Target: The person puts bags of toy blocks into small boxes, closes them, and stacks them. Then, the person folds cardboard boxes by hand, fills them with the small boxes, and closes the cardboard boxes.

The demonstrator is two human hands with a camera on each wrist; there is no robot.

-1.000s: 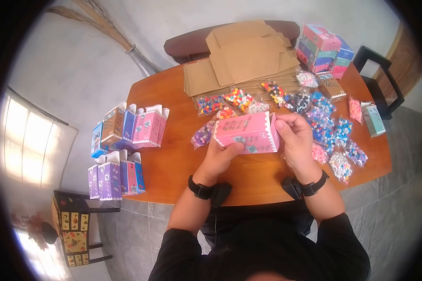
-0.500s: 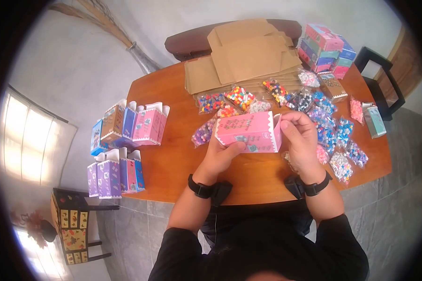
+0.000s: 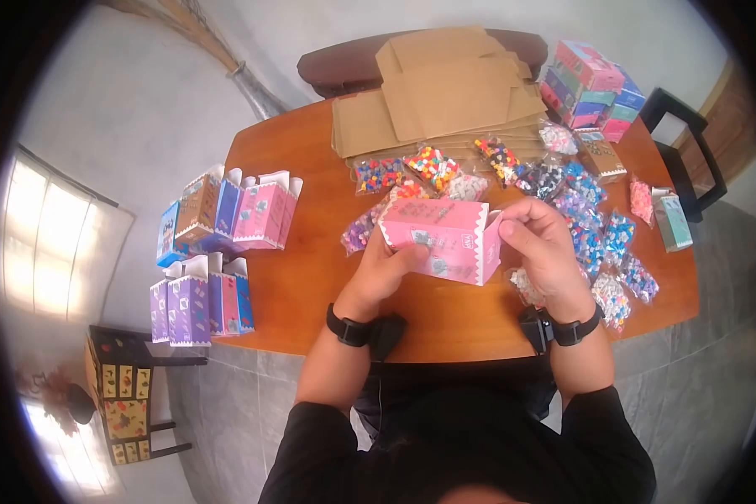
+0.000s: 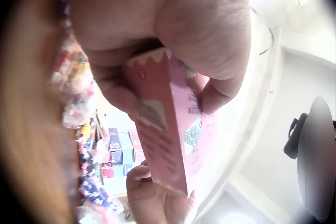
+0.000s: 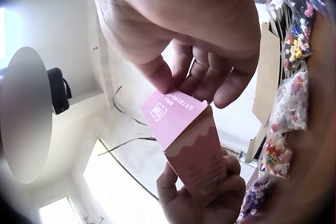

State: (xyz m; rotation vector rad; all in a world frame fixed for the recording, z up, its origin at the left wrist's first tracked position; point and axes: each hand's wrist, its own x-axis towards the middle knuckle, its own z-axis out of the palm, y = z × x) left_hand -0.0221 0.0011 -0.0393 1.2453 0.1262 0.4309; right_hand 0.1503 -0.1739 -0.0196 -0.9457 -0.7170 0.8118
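A pink printed cardboard box (image 3: 442,220) with white scalloped edges is held up above the table, lying lengthwise. My left hand (image 3: 380,275) grips its left end, the thumb on the near side; in the left wrist view the thumb and fingers wrap the box from both sides. At the right end my right hand (image 3: 548,252) pinches the end flap (image 5: 173,109) between thumb and fingers. That flap stands partly out from the box end in the right wrist view. The inside of the box is hidden.
Bags of colourful beads (image 3: 581,227) spread over the table's (image 3: 294,290) right and middle. Flat brown cardboard (image 3: 445,97) lies at the back. Upright boxes with raised flaps (image 3: 260,214) stand at left; stacked boxes (image 3: 588,80) and a teal box (image 3: 672,220) are at right.
The box has tipped slightly, its right end lower and its front more in view. My left hand has shifted slightly left; the right hand keeps by the flap.
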